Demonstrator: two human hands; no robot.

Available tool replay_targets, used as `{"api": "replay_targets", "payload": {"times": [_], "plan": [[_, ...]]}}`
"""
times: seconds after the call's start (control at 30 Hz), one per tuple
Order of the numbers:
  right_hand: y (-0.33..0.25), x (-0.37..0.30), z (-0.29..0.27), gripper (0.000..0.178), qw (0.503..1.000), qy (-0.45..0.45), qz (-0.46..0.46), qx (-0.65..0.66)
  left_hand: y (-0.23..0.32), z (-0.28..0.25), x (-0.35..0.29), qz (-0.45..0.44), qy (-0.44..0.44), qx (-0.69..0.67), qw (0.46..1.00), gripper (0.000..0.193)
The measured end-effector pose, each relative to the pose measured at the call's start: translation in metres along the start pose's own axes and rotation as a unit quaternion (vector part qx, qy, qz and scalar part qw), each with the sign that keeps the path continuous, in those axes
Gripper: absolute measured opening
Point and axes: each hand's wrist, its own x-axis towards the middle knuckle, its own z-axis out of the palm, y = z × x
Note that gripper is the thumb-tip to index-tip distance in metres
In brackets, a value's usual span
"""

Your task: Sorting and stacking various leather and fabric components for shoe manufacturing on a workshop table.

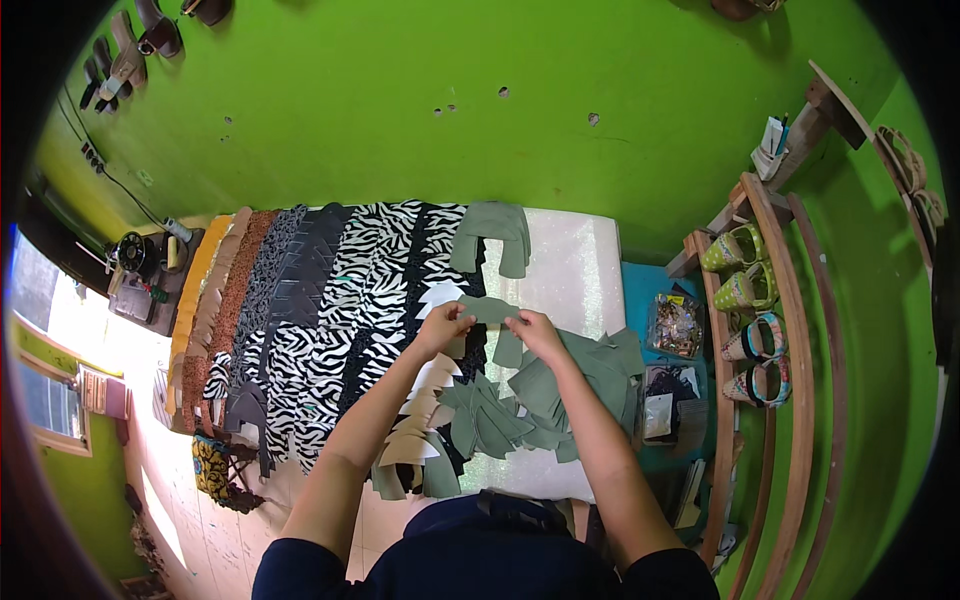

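Between my two hands is a curved grey-green cut piece (488,309), which looks like fabric or leather, raised over the table. My left hand (443,328) pinches its left end, and my right hand (535,332) grips the right end. Beyond it lie grey-green U-shaped pieces (490,230). Beneath my right forearm spreads a loose heap of grey-green pieces (585,385), with a smaller fanned group (483,420) to its left. A row of overlapping pale and tan pieces (428,385) runs near my left forearm.
Overlapping rows of zebra-print pieces (375,240) and dark grey pieces (308,260) cover the table's left side. The glittery white tabletop (570,260) shows at right. A clear box of small parts (677,325) sits by a wooden rack (770,250) holding patterned sandals (748,290).
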Motion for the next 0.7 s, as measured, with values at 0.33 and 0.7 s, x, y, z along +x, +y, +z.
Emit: {"api": "replay_targets", "payload": {"times": [0.33, 0.7], "plan": [[0.004, 0.020, 0.018, 0.032, 0.974, 0.146, 0.078, -0.157, -0.011, -0.011, 0.033, -0.014, 0.065, 0.215, 0.974, 0.022], [0.002, 0.019, 0.019, 0.024, 0.943, 0.126, 0.105, -0.288, 0.002, -0.001, 0.038, -0.009, 0.033, 0.430, 0.902, 0.027]]}}
